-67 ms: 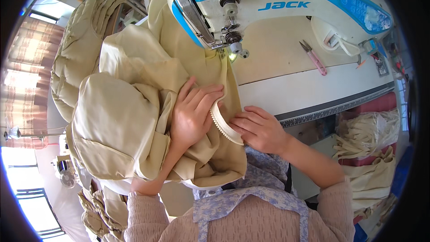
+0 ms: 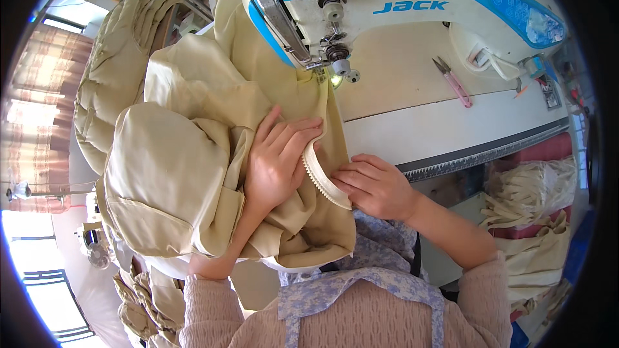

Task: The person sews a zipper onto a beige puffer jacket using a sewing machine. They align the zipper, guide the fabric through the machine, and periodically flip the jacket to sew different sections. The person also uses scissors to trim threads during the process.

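Note:
A large beige garment piece [image 2: 174,174] lies bunched under the sewing machine's needle area [image 2: 320,72] and spills over the table's front edge. My left hand [image 2: 274,164] rests on the cloth with its fingers stretched out, their tips at the upper end of a cream zipper tape [image 2: 320,176]. That tape curves down to my right hand [image 2: 377,187], whose thumb and fingers are closed on its lower end. A row of zipper teeth runs along the tape's left side. Above, the cloth's edge strip leads up to the presser foot, where a small light shines.
The white and blue sewing machine [image 2: 412,0] spans the top. Pink-handled thread snips [image 2: 454,84] lie on the table to its right. A ruler strip [image 2: 483,149] follows the table's front edge. Cream cloth strips [image 2: 529,187] sit below right; a puffy beige garment [image 2: 106,84] hangs left.

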Demonstrator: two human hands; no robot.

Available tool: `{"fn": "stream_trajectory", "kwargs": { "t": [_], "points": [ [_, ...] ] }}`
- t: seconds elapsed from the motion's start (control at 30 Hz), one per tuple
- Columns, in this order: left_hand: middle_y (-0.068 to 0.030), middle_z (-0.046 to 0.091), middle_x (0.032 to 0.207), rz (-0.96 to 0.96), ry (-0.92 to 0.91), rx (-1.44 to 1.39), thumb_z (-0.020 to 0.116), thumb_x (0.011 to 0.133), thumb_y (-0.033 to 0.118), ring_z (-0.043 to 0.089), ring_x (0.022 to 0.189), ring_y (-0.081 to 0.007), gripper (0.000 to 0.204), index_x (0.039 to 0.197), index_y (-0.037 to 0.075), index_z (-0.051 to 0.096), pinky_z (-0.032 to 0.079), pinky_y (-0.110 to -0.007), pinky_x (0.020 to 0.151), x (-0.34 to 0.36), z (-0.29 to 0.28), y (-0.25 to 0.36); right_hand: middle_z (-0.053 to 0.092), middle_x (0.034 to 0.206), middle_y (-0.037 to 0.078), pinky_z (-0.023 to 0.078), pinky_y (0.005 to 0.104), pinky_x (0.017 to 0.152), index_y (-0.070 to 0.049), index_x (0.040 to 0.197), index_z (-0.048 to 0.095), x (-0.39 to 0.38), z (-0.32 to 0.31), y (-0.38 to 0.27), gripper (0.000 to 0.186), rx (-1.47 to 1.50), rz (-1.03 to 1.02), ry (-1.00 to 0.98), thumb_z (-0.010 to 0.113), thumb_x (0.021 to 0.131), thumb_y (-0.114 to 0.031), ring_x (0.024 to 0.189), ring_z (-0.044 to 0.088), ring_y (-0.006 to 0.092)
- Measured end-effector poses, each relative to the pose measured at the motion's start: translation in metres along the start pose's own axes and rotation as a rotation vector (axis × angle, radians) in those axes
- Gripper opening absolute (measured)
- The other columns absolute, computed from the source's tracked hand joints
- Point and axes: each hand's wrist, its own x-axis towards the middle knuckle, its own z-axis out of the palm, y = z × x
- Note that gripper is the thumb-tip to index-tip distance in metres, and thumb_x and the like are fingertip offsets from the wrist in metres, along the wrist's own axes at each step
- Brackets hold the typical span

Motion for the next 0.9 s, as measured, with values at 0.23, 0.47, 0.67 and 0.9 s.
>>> {"fn": "stream_trajectory", "kwargs": {
  "t": [0.23, 0.47, 0.67, 0.9],
  "points": [
    [-0.0068, 0.074, 0.109, 0.133, -0.105, -0.001, 0.070, 0.085, 0.004, 0.070, 0.110, -0.0288, 0.014, 0.099, 0.004, 0.069, 0.041, -0.056, 0.112, 0.008, 0.011, -0.003, 0.065, 0.100, 0.004, 0.053, 0.0359, 0.092, -0.003, 0.094, 0.072, 0.006, -0.010, 0.005, 0.022, 0.098, -0.184, 0.100, 0.068, 0.075, -0.012, 0.097, 0.063, 0.0207],
    [-0.0053, 0.075, 0.103, 0.181, -0.145, 0.009, 0.075, 0.081, 0.007, 0.072, 0.105, -0.0269, 0.013, 0.093, 0.005, 0.069, 0.043, -0.056, 0.111, 0.007, 0.016, -0.010, 0.064, 0.094, 0.002, 0.054, 0.0335, 0.083, -0.004, 0.084, 0.069, 0.004, -0.003, 0.006, 0.019, 0.214, -0.109, 0.090, 0.072, 0.067, -0.011, 0.088, 0.062, 0.0194],
    [-0.0060, 0.074, 0.098, 0.234, -0.123, -0.017, 0.075, 0.080, 0.006, 0.072, 0.103, -0.0270, 0.012, 0.089, 0.004, 0.067, 0.044, -0.056, 0.109, 0.013, 0.024, -0.014, 0.065, 0.092, 0.001, 0.054, 0.0323, 0.076, -0.005, 0.086, 0.070, 0.004, -0.001, 0.008, 0.020, 0.257, -0.093, 0.094, 0.074, 0.067, -0.011, 0.085, 0.062, 0.0183],
    [-0.0073, 0.073, 0.096, 0.272, -0.115, -0.012, 0.073, 0.074, 0.005, 0.072, 0.101, -0.0262, 0.016, 0.089, 0.003, 0.066, 0.046, -0.056, 0.108, 0.011, 0.030, -0.019, 0.068, 0.090, -0.002, 0.052, 0.0319, 0.076, -0.008, 0.097, 0.076, 0.013, -0.009, 0.003, 0.024, 0.208, -0.053, 0.077, 0.076, 0.073, -0.012, 0.083, 0.063, 0.0164]
  ]
}}
